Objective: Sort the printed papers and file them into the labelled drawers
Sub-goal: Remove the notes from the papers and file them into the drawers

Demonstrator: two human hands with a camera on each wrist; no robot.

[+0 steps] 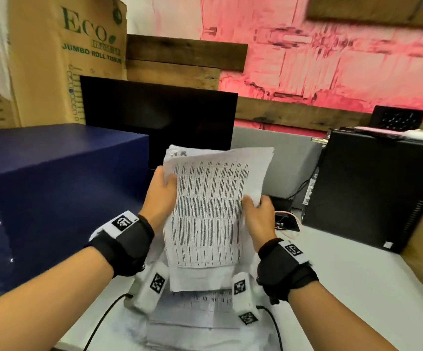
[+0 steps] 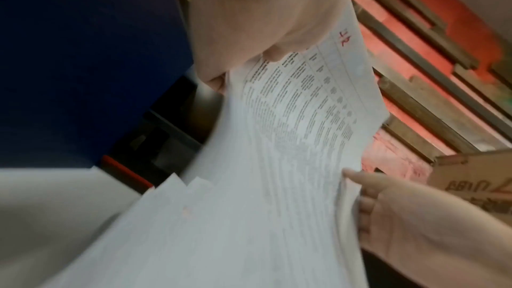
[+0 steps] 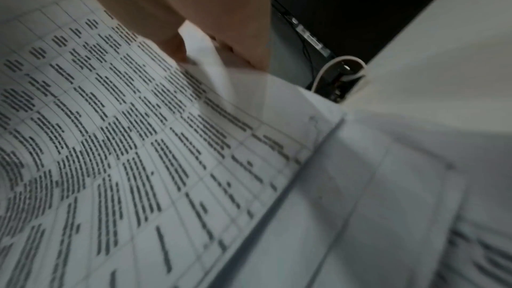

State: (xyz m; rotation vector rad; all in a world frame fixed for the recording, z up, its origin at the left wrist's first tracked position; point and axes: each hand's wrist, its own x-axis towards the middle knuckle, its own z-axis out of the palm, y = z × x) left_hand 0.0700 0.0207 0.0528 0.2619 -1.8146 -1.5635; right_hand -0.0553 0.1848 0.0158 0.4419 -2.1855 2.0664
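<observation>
I hold a sheaf of printed papers [image 1: 209, 209] upright above the desk, its top sheet a dense table of black text. My left hand [image 1: 163, 191] grips the left edge, thumb on the front. My right hand [image 1: 254, 211] pinches the right edge, thumb on the front and fingers behind. In the left wrist view the papers [image 2: 291, 139] bend between my left hand [image 2: 249, 36] and my right hand [image 2: 387, 211]; a red mark sits at one corner. The right wrist view shows the table sheet [image 3: 124, 161] under my right hand [image 3: 194, 19]. More printed papers [image 1: 200, 317] lie flat on the desk below.
A large dark blue box [image 1: 53, 198] stands at the left. A black monitor [image 1: 159, 117] is behind the papers, a black computer tower [image 1: 377, 191] at the right with cables [image 1: 288, 224] beside it. A cardboard box [image 1: 66, 59] rises at the back left. The white desk [image 1: 357, 300] extends right.
</observation>
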